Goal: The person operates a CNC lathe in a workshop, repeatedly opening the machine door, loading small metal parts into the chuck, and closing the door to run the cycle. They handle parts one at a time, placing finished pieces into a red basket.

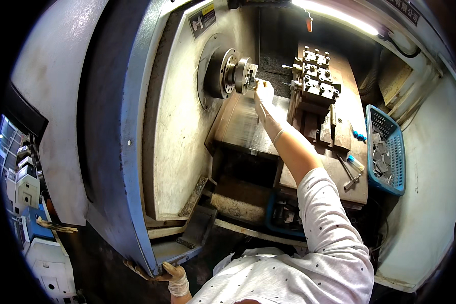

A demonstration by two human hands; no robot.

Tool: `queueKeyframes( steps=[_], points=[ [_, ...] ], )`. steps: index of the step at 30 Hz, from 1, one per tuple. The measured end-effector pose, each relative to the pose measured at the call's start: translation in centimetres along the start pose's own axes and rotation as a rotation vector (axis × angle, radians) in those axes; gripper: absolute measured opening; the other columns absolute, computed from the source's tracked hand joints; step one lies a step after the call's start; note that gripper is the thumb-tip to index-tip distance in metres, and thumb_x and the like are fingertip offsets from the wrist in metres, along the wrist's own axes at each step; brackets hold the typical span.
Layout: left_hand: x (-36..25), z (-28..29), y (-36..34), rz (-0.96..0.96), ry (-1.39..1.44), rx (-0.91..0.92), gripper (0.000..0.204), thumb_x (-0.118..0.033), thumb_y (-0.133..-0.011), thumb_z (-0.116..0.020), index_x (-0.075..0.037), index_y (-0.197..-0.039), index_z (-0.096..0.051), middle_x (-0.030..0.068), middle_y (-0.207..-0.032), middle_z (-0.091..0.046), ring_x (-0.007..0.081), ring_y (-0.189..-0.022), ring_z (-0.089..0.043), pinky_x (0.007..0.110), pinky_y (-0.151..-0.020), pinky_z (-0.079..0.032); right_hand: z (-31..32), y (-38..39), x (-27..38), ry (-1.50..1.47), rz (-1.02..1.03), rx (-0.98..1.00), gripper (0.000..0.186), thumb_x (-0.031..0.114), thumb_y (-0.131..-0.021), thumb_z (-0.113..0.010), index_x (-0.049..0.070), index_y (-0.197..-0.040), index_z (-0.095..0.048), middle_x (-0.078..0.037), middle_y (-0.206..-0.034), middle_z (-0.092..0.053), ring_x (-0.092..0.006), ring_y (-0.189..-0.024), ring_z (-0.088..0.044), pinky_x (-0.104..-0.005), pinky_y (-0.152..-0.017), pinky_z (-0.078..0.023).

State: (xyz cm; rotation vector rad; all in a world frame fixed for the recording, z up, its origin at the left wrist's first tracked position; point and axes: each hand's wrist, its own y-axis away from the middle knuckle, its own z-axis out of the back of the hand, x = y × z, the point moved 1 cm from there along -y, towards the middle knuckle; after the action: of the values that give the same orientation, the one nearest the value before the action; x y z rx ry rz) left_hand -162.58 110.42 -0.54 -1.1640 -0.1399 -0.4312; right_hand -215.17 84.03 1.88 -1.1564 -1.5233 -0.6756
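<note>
My right hand (264,92) reaches into the lathe, its fingers pinched together at the face of the round metal chuck (242,76). What it holds there is too small and too bright to make out. The chuck sits on a wider spindle flange (219,73) on the pale headstock wall. Low on the left, my left hand (173,277) is wrapped around the bottom corner of the blue machine frame (137,218), with a whitish covering at the wrist. To the right of my right hand stands a tool block (316,76) with several bolts and tools pointing at the chuck.
A blue plastic basket (401,152) of small metal pieces stands at the right. On the carriage plate lie a T-handled wrench (351,181), a blue-capped bottle (356,163) and small blue items (358,136). Another bin (274,215) of metal pieces sits below my right arm. A lamp (339,15) shines above.
</note>
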Motion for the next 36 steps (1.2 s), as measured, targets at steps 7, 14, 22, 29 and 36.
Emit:
queueKeyframes(
  steps=[7, 14, 22, 29, 36],
  points=[
    [-0.4, 0.3, -0.5, -0.006, -0.017, 0.013, 0.034, -0.013, -0.084, -0.046, 0.003, -0.112, -0.037, 0.0335, -0.121, -0.024, 0.0461, -0.111, -0.03, 0.053, -0.086, -0.032, 0.2, 0.8, 0.0, 0.038, 0.121, -0.011, 0.012, 0.013, -0.08, -0.05, 0.002, -0.076, -0.054, -0.005, -0.061, -0.053, -0.0099, -0.052, -0.049, -0.0234, -0.049, -0.041],
    [-1.0, 0.3, -2.5, -0.102, -0.038, -0.08, 0.037, -0.013, -0.081, -0.052, 0.003, -0.111, -0.038, 0.0321, -0.12, -0.026, 0.0451, -0.11, -0.032, 0.051, -0.086, -0.033, 0.7, 0.3, 0.7, 0.203, 0.124, 0.043, 0.018, 0.016, -0.075, -0.051, 0.001, -0.078, -0.06, -0.01, -0.067, -0.059, -0.0155, -0.061, -0.055, -0.0258, -0.059, -0.043],
    [-0.5, 0.0, -1.2, -0.034, 0.05, -0.068, 0.043, -0.017, -0.078, -0.056, 0.002, -0.113, -0.038, 0.0299, -0.122, -0.024, 0.0438, -0.111, -0.031, 0.051, -0.087, -0.032, 0.8, -0.3, 0.9, 0.423, 0.257, 0.013, 0.019, 0.016, -0.077, -0.053, 0.001, -0.083, -0.061, -0.005, -0.06, -0.058, -0.0099, -0.052, -0.054, -0.0229, -0.047, -0.042],
    [-0.8, -0.2, -1.8, 0.074, 0.069, -0.082, 0.035, -0.012, -0.082, -0.05, 0.002, -0.112, -0.039, 0.0305, -0.122, -0.024, 0.0448, -0.112, -0.03, 0.052, -0.087, -0.032, 1.0, 4.5, 3.4, 0.117, -0.206, 0.249, 0.023, 0.018, -0.084, -0.043, 0.003, -0.097, -0.053, -0.005, -0.053, -0.051, -0.0116, -0.04, -0.046, -0.0244, -0.037, -0.039],
    [0.8, -0.9, 1.2, 0.448, 0.458, -0.042, 0.049, -0.02, -0.079, -0.042, 0.0, -0.121, -0.026, 0.0252, -0.126, -0.023, 0.0412, -0.116, -0.023, 0.054, -0.093, -0.02, 0.7, 2.6, 1.6, -0.243, -0.752, 0.159, 0.017, 0.011, -0.081, -0.036, 0.007, -0.065, -0.041, -0.002, -0.049, -0.037, -0.0105, -0.035, -0.03, -0.0231, -0.032, -0.025]
  ],
)
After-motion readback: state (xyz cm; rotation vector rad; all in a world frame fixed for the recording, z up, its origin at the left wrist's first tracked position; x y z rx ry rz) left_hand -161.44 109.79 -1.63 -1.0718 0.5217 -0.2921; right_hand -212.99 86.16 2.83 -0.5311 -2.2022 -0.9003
